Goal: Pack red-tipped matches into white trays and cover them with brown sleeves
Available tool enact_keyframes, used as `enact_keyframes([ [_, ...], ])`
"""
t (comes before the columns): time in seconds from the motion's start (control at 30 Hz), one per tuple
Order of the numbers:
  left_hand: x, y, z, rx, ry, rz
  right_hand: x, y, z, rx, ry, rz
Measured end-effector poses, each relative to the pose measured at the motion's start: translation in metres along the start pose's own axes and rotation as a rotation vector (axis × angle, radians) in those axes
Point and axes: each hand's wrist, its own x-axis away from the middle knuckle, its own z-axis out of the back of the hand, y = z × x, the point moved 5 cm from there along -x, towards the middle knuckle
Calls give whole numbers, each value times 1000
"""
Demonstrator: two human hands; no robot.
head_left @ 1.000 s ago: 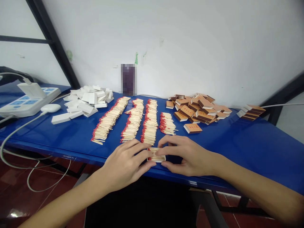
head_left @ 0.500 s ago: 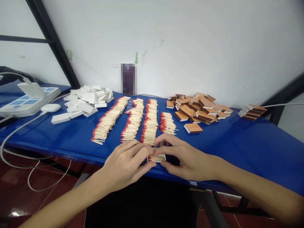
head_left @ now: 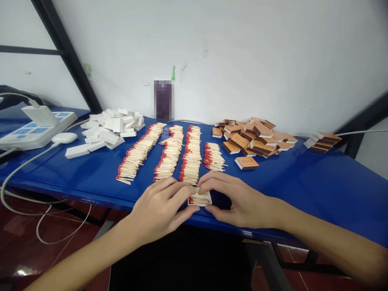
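A white matchbox tray [head_left: 208, 198] with red-tipped matches [head_left: 198, 200] lying in it sits at the table's front edge. My left hand [head_left: 165, 206] closes on its left end, thumb at the near side and fingers over the far side. From the right, my right hand [head_left: 239, 200] grips the tray with the thumb at the near corner and fingertips at the matches. The fingers hide part of the tray's far side. Just beyond the hands, several rows of loose matches [head_left: 190, 155] lie on the blue table [head_left: 291, 190], with a shorter row [head_left: 214, 157] at their right.
White empty trays [head_left: 113, 125] are heaped at the back left, near a power strip [head_left: 39, 129] with cables. Orange matchbox sleeves [head_left: 254, 139] form a pile at the back right, with one box [head_left: 247, 163] in front. More matchboxes [head_left: 323, 141] are stacked farther right.
The right fingers have lifted and shifted slightly over the tray, showing more of the matches. My left hand has hardly moved.
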Motion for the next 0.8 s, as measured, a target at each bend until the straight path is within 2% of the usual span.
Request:
enact_keyframes([
  [0.23, -1, 3, 0, -50, -22, -32, 2, 0, 5, 36, -18, 5],
  [0.4, -1, 3, 0, -54, -15, -42, 5, 11, 22, 155, 146, 10],
  [0.5, -1, 3, 0, -50, -7, -46, 6, 26, 33, 312, 208, -46],
  [0.57, -1, 2, 0, -37, -6, -48, 7, 38, 39, 402, 217, -146],
  [0.67, -1, 2, 0, -28, -15, -52, 7, 51, 43, 465, 183, -258],
  [0.8, -1, 2, 0, -31, -18, -51, 8, 57, 43, 475, 137, -332],
])
